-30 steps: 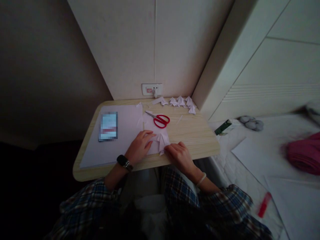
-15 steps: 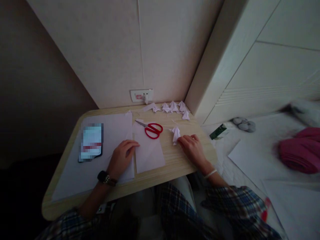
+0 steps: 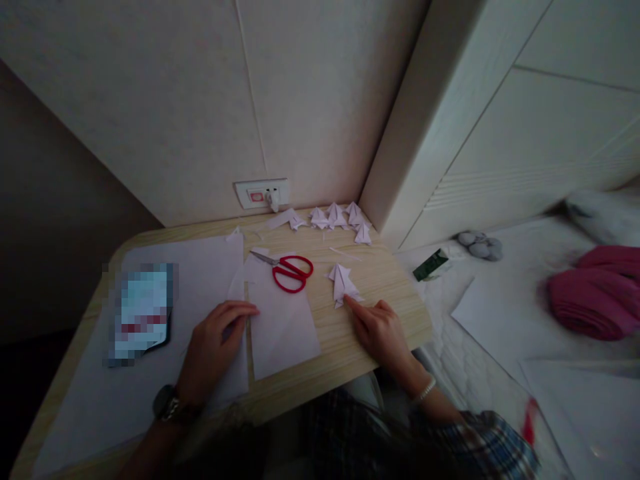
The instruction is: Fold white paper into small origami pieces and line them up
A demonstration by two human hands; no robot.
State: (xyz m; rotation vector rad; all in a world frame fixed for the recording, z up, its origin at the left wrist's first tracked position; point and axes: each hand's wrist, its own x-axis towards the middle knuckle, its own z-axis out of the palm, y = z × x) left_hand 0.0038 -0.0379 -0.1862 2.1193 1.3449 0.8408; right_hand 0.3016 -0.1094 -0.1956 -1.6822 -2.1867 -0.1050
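Note:
A white folded paper frog (image 3: pixel 342 283) sits on the right half of the small wooden table. My right hand (image 3: pixel 381 330) has its index fingertip on the frog's near end, with the other fingers curled under and nothing gripped. My left hand (image 3: pixel 215 343) rests on the large white paper (image 3: pixel 200 263), fingers stretched toward the smaller paper sheet (image 3: pixel 283 337); it holds nothing. Between the hands, farther back, red-handled scissors (image 3: pixel 287 272) lie partly on that smaller sheet. Several similar folded paper figures (image 3: pixel 336 216) stand along the table's back edge.
A phone (image 3: pixel 145 310) with a blurred screen lies on the large paper at left. A wall socket (image 3: pixel 263 195) with a plug is behind the table (image 3: pixel 373 280). At right, a bed carries a dark green box (image 3: pixel 431 265), a grey item (image 3: pixel 481 245) and a pink roll (image 3: pixel 595 293).
My right hand has gone from fingers closed at the frog's near end to one index finger on it. The frog's rear now looks spread wider. The view has shifted slightly.

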